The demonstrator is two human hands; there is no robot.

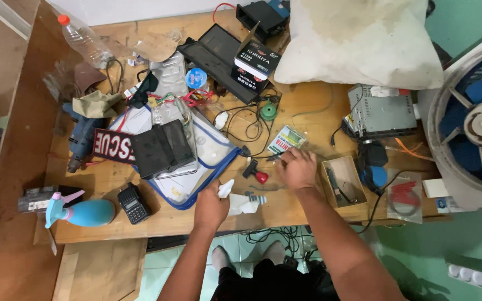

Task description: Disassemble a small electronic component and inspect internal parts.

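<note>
Two hands work: left hand (210, 207) clasps a white bottle (240, 202); right hand (295, 169), blurred, perhaps pinches a small part—steady both.

Bare forearms, dark trousers, pale socks (218, 257).

Soft, even light fills the scene, bright enough to read colours across the wooden table (140, 217), with only faint, short shadows under the clutter and a darker patch below the table edge near the floor. The white cushion (358, 42) at the top is the brightest area and looks slightly washed out, while the clear plastic bottle (85, 40) carries small glints. The wide lens bends the table edges outward, and the right hand (295, 168) is smeared by motion blur.
</note>
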